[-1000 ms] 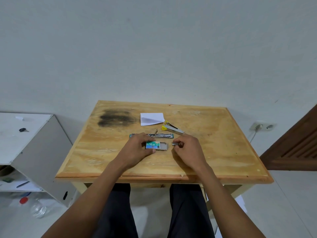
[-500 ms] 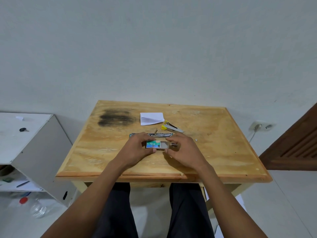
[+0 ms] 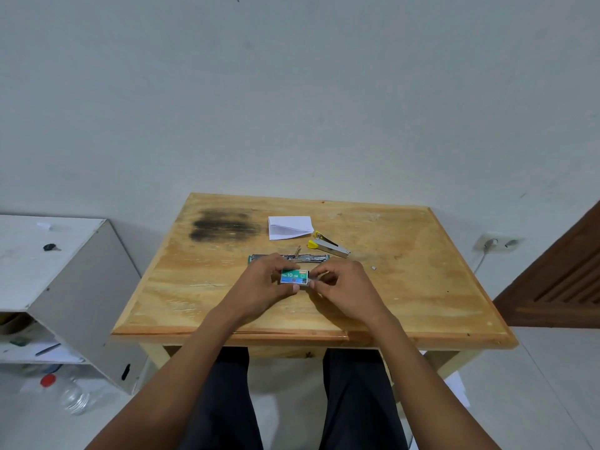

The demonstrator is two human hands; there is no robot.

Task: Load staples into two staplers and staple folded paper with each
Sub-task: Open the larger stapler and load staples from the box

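Note:
A small green staple box (image 3: pixel 293 276) marked "No.10" is held just above the wooden table (image 3: pixel 422 287). My left hand (image 3: pixel 259 287) grips its left end. My right hand (image 3: pixel 344 287) pinches the grey inner tray at its right end, which sticks out only slightly. Just behind my hands lies a green stapler (image 3: pixel 311 257), opened flat with its metal rail showing. A yellow stapler (image 3: pixel 328 246) rests further back to the right, its top lifted. Folded white paper (image 3: pixel 289 227) lies behind both. A tiny loose strip of staples (image 3: pixel 373 268) sits right of my right hand.
A dark stain (image 3: pixel 224 225) marks the table's back left. A white cabinet (image 3: pixel 65 271) stands to the left, with a plastic bottle (image 3: pixel 73 396) on the floor below it. A wall socket (image 3: pixel 496 243) and a wooden door (image 3: pixel 568 280) are at the right.
My right hand has moved left to the box and the pulled-out tray has slid almost fully back in. My left hand kept its hold on the box.

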